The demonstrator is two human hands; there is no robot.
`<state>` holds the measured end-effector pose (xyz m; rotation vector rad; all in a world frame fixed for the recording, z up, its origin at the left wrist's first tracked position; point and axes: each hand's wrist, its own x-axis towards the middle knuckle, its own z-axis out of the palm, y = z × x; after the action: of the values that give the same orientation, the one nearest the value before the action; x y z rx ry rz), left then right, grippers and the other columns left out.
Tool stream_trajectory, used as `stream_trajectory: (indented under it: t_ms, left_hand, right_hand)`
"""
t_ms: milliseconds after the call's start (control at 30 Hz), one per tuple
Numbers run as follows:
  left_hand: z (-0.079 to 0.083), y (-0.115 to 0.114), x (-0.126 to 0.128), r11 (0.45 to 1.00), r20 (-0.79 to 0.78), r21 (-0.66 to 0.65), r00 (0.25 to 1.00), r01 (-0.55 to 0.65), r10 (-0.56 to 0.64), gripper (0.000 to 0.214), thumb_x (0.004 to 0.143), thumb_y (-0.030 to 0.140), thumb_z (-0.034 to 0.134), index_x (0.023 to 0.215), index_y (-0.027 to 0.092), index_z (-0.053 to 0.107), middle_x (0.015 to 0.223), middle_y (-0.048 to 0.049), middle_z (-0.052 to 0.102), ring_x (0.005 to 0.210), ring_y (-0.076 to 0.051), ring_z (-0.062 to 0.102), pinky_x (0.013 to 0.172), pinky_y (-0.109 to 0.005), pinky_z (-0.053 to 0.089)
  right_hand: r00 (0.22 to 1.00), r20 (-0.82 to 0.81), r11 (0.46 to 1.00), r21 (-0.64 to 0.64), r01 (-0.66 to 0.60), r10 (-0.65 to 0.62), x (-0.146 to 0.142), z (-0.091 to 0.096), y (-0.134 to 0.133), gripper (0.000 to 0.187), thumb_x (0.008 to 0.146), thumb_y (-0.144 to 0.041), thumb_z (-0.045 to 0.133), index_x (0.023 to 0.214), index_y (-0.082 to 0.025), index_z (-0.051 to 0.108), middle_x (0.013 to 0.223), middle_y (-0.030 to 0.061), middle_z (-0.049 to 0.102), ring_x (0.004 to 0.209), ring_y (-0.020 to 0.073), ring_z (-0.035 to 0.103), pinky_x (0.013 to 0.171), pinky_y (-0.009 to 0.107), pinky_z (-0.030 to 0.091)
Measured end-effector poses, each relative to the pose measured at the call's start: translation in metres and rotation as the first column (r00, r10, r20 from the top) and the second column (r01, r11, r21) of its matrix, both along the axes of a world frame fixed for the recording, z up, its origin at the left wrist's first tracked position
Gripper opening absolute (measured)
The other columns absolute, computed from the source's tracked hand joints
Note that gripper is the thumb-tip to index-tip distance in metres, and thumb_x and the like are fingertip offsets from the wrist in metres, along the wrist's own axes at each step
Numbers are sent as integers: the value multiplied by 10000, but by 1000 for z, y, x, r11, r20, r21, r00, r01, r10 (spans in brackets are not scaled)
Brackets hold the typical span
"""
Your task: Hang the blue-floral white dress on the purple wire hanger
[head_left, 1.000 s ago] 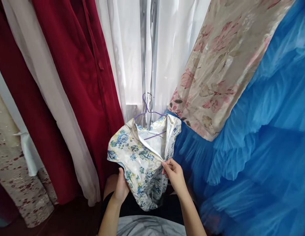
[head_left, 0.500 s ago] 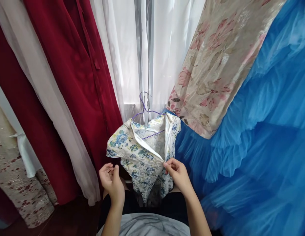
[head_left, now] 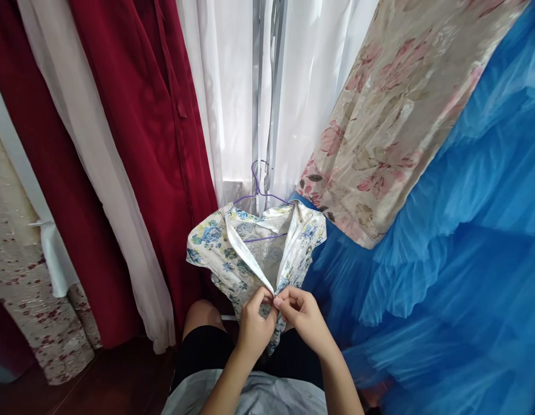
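Note:
A white blouse (head_left: 211, 236) with blue and yellow flowers hangs on a purple wire hanger (head_left: 259, 193) in front of me. Its front falls apart in a deep V with white inner edges. At the bottom point of that V, my left hand (head_left: 257, 317) pinches the cloth with thumb and finger. My right hand (head_left: 302, 308) is closed on the same spot from the other side, its thumb touching the left fingertips. Whatever small fastening lies between the fingers is hidden. The lower part of the blouse hangs behind my hands, over my lap.
Dark red cloth (head_left: 133, 173) and pale sheer cloth hang on the left. A white curtain-like fabric (head_left: 232, 115) is behind the hanger. To the right hang a beige floral garment (head_left: 371, 144) and a ruffled blue tulle gown (head_left: 474, 276). Dark floor (head_left: 120, 380) shows lower left.
My left hand has come in from the left and now pinches the blouse beside my right hand. The right hand has shifted slightly left and down, and the V opening looks straighter.

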<state>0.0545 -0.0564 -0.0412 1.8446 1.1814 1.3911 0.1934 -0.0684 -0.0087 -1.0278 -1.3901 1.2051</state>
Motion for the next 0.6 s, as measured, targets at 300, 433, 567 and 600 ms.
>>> stream_trajectory:
  t_ms: [300, 433, 567, 600]
  left_hand:
    - [8, 0, -10, 1000, -457, -11, 889, -12, 5, 153, 820, 87, 500, 794, 235, 531, 799, -20, 627, 743, -191, 622, 654, -273, 385]
    - [14, 7, -23, 1000, -648, 1, 761, 16, -12, 171, 830, 91, 496, 850, 238, 582, 874, -44, 656, 785, -219, 644, 638, -289, 352]
    - [12, 5, -38, 999, -721, 2, 692, 33, -21, 263, 847, 81, 477, 984, 239, 638, 982, -69, 682, 824, -232, 663, 642, -295, 354]
    - [10, 2, -41, 1000, -716, 1, 698, 30, -20, 283, 849, 81, 478, 1016, 239, 642, 1002, -71, 684, 837, -235, 666, 646, -295, 361]
  right_hand:
    - [922, -380, 979, -206, -1, -79, -6, 20, 66, 280, 656, -386, 771, 696, -128, 669, 428, -90, 362, 405, 53, 194, 428, 247, 114]
    - [930, -363, 994, -105, 13, -51, -10, 75, 111, 273, 635, -370, 777, 665, -124, 661, 440, -86, 367, 398, 43, 215, 419, 249, 109]
    - [939, -341, 999, -26, 30, -37, -22, 120, 135, 234, 643, -340, 754, 666, -125, 663, 450, -84, 371, 394, 39, 225, 424, 255, 103]
    - [942, -334, 999, -8, 32, -33, -25, 125, 136, 228, 653, -339, 747, 660, -129, 658, 449, -81, 377, 396, 42, 232, 426, 257, 106]
